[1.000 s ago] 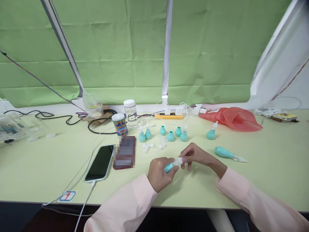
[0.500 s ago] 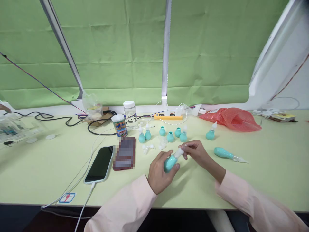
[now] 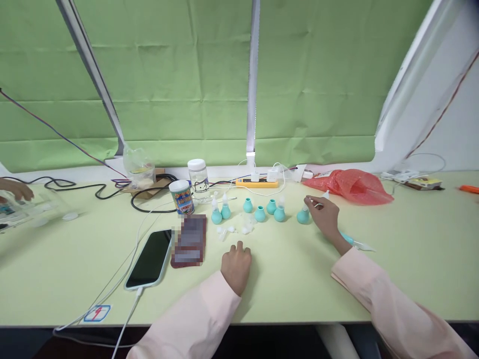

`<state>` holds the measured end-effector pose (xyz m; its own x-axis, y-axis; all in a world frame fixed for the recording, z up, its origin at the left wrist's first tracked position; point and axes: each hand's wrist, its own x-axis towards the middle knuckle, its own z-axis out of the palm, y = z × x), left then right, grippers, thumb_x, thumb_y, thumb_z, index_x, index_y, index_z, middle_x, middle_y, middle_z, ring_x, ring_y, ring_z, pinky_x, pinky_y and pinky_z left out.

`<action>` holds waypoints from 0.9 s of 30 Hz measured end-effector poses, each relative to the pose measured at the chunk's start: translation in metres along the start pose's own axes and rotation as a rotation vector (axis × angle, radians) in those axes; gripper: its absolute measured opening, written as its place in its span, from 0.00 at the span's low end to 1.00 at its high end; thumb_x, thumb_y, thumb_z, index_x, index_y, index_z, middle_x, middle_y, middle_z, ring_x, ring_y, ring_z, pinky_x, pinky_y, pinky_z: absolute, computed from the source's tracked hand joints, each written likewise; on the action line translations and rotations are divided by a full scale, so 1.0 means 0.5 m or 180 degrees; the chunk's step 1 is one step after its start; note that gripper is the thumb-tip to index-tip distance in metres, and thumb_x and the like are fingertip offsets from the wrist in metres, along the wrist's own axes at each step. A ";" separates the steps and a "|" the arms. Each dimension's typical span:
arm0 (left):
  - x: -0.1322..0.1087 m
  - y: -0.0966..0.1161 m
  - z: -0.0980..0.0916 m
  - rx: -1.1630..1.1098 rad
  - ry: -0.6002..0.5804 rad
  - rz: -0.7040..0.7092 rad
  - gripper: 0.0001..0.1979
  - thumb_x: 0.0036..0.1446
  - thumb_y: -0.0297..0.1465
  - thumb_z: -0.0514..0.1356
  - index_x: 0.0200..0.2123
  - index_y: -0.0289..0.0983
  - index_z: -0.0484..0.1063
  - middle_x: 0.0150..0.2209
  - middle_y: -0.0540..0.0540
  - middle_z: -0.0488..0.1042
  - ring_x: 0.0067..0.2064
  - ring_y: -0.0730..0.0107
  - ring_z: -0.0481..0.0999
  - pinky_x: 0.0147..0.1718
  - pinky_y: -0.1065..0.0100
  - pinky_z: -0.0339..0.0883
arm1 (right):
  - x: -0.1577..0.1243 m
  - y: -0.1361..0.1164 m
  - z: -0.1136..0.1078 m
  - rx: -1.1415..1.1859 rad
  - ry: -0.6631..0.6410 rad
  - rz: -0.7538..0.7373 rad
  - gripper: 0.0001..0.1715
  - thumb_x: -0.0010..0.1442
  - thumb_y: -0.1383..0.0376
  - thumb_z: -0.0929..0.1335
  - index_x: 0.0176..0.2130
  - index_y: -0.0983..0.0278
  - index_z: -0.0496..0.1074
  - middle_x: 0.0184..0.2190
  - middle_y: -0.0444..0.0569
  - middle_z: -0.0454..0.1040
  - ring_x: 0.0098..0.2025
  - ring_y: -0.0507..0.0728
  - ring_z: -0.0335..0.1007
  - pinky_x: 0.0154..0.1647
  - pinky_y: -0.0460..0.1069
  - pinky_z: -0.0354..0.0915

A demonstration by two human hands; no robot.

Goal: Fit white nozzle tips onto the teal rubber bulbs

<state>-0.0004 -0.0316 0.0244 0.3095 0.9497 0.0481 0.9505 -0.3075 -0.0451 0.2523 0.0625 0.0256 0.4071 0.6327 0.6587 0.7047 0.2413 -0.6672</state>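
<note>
Nearest my remote viewpoint, the left hand (image 3: pixel 237 268) lay low over the table (image 3: pixel 284 294), knuckles bent; I could not tell whether its fingers held anything beneath. Just beyond, a long teal dropper (image 3: pixel 347 239) lay partly hidden by the right sleeve and wrist, and clear pieces (image 3: pixel 246 227) lay ahead of the left knuckles. Farther out, the right hand (image 3: pixel 325 215) had its thumb and fingertips together, apparently pinched on the nozzle of an upright teal bulb (image 3: pixel 303 216). I judged that steadying it well called for a light pinch, a flat base and a straight upward release, sparing the second nozzle (image 3: pixel 326 194) behind the hand. The bulb's round body stood on the table just below those fingertips, outside the palm. To its left stood six more bulbs (image 3: pixel 260 214), three with nozzles; at the back lay a red bag (image 3: pixel 346 187).
</note>
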 end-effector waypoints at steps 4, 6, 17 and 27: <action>0.005 -0.002 0.004 0.0041 -0.0085 0.0089 0.12 0.49 0.18 0.46 0.32 0.32 0.66 0.33 0.40 0.66 0.35 0.62 0.69 0.24 0.67 0.62 | 0.003 0.014 0.009 -0.0090 -0.0200 0.0159 0.25 0.46 0.53 0.62 0.37 0.68 0.69 0.23 0.47 0.67 0.20 0.50 0.58 0.26 0.48 0.59; 0.005 -0.003 0.004 0.0011 -0.0057 0.0109 0.11 0.50 0.19 0.46 0.31 0.32 0.66 0.32 0.41 0.67 0.35 0.62 0.69 0.25 0.67 0.62 | 0.001 0.012 0.009 -0.0238 -0.0179 0.0100 0.26 0.45 0.54 0.62 0.40 0.67 0.67 0.24 0.46 0.65 0.19 0.49 0.56 0.25 0.48 0.59; 0.002 -0.003 0.000 0.0004 0.0015 0.0263 0.12 0.48 0.17 0.46 0.31 0.32 0.66 0.32 0.42 0.68 0.34 0.62 0.69 0.25 0.66 0.64 | -0.092 -0.129 0.008 -0.0636 -0.1186 -0.1834 0.09 0.48 0.65 0.61 0.33 0.61 0.64 0.30 0.49 0.66 0.28 0.54 0.62 0.27 0.47 0.56; 0.000 -0.006 -0.004 -0.0082 -0.0069 0.0262 0.14 0.45 0.14 0.47 0.31 0.30 0.67 0.32 0.40 0.68 0.35 0.60 0.69 0.26 0.64 0.65 | -0.021 -0.017 -0.143 -0.2799 -0.2387 -0.0433 0.20 0.34 0.67 0.66 0.33 0.62 0.65 0.28 0.48 0.69 0.29 0.58 0.65 0.20 0.45 0.51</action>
<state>-0.0032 -0.0309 0.0264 0.3862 0.9221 0.0237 0.9224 -0.3857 -0.0223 0.2834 0.0012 0.0491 0.0584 0.9886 0.1391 0.9961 -0.0670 0.0581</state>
